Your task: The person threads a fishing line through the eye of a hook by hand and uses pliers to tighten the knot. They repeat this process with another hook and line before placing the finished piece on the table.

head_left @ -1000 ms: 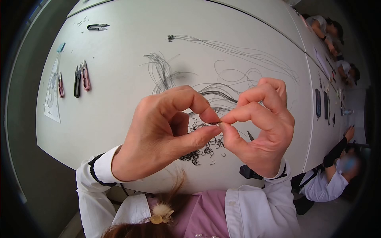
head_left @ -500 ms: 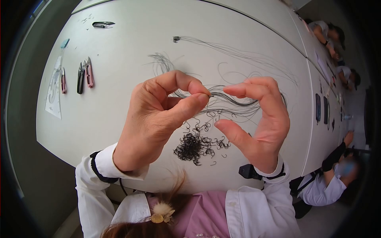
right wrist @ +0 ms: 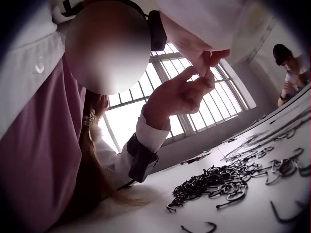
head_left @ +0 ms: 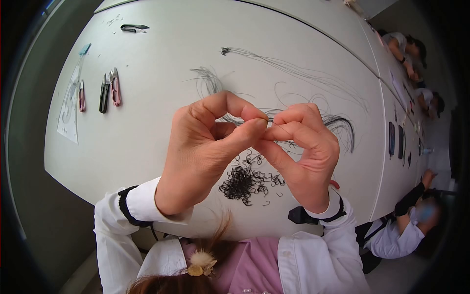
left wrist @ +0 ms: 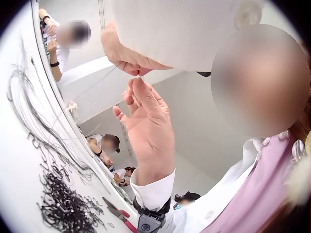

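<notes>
Between the thumb and index finger of my left hand (head_left: 193, 152), a small dark fish hook (head_left: 270, 119) is pinched, mostly hidden by the fingertips. My right hand (head_left: 313, 164) meets it there, thumb and index fingertip pinching fine fishing line beside the hook. In the left wrist view a thin strand of line (left wrist: 97, 81) trails from the fingertips toward the table. Below both hands lies a heap of black fish hooks (head_left: 239, 183), seen close in the right wrist view as a tangled pile (right wrist: 209, 184). Behind the hands spreads a bundle of dark lines (head_left: 345, 128).
A second bundle of lines with hooks (head_left: 225, 51) lies farther back. At the left are black snips (head_left: 104, 95), pink snips (head_left: 115, 90), smaller pink snips (head_left: 82, 97) and a clear set square (head_left: 68, 122). A red-handled cutting tool (left wrist: 116, 213) sits beside the hook pile. Other people sit at right.
The right hand parted from the left with thumb and index spread, then came back to the left fingertips and pinches again. The left hand rose slightly and shifted right, keeping its pinch.
</notes>
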Demonstrator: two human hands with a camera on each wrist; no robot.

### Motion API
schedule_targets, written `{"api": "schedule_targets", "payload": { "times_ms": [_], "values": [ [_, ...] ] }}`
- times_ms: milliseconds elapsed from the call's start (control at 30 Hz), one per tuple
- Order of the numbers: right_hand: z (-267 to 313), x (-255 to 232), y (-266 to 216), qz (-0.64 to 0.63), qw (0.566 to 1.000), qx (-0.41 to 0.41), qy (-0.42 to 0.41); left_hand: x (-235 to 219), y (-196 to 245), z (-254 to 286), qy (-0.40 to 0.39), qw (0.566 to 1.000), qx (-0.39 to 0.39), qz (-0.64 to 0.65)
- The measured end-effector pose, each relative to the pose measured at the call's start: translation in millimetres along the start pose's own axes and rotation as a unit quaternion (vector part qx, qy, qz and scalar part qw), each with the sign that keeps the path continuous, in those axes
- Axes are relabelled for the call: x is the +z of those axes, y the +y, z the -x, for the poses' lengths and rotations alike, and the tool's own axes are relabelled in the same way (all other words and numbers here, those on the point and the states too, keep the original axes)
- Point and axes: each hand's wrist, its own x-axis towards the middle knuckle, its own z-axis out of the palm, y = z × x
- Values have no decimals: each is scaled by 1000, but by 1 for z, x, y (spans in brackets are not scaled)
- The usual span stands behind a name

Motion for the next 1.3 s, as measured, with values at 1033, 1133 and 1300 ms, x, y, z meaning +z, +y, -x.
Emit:
{"api": "schedule_targets", "payload": {
  "times_ms": [1033, 1133, 1300],
  "values": [
    [-7, -29, -18, 342, 905, -240, 85, 2, 2, 8, -41, 960, 129, -244],
    [-9, -30, -15, 308, 920, -230, 71, 2, 1, 8, -49, 960, 124, -245],
    [-12, -31, -13, 264, 945, -188, 50, 0, 2, 8, -62, 955, 138, -255]
  ]
}}
